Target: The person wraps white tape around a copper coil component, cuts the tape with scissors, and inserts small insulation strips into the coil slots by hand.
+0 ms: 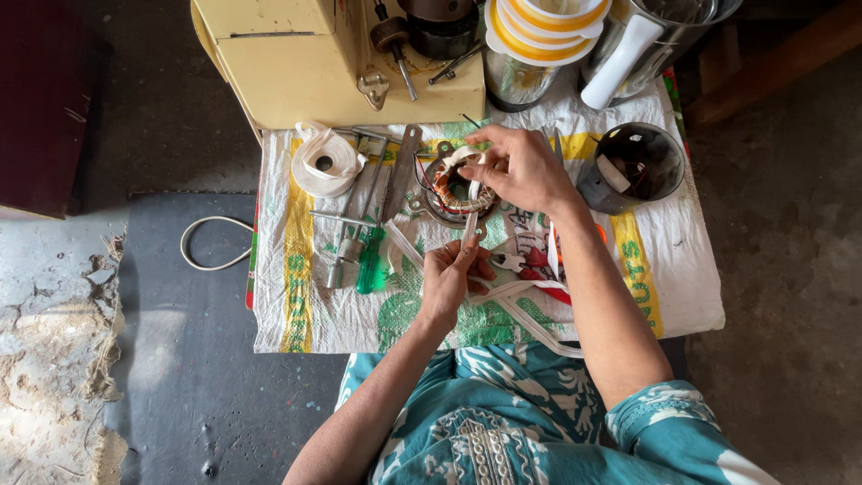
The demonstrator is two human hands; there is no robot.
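1. Our right hand (521, 169) rests on the motor stator (456, 190), its fingertips pressed together on the copper winding at the ring's upper edge.
2. Our left hand (452, 277) pinches a strip of white tape (472, 216) between thumb and fingers, holding it taut up to the stator.
3. The stator lies on a woven sack cloth (673, 260) over the low table.
4. Left of it sit a tape roll (325, 163) and a green-handled screwdriver (370, 260); red-handled pliers (539, 263) lie beneath our right wrist.
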